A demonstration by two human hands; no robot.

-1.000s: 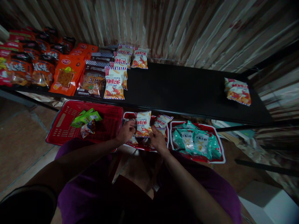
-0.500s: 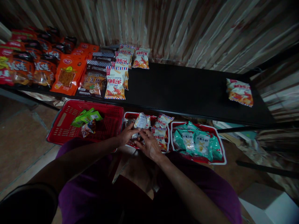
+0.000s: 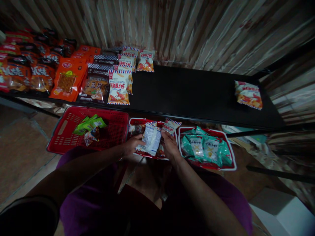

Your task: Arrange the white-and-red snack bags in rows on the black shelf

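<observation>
A white snack bag (image 3: 152, 138), its printed back facing up and its ends striped red and blue, is held flat over the middle red basket (image 3: 130, 122). At the bag's left edge, my left hand (image 3: 132, 146) is closed with the thumb on top. On the opposite side, my right hand (image 3: 171, 146) grips the right edge, its fingers partly hidden. Just beyond that hand, another shrimp snack bag (image 3: 171, 125) sticks up from the same basket. More bags lie beneath the held one, mostly covered.
The black shelf (image 3: 187, 91) carries shrimp snack bags (image 3: 119, 88), brown potato-chip bags (image 3: 94, 86) and orange bags (image 3: 67, 80). One bag (image 3: 248, 95) lies at its right end. Red baskets flank the middle one: the left (image 3: 115, 114) has green packets (image 3: 90, 124), the right (image 3: 235, 162) teal bags (image 3: 211, 149).
The snack bag has been spread flatter and turned with its back up. My hands have moved apart to its two sides. The view has shifted slightly.
</observation>
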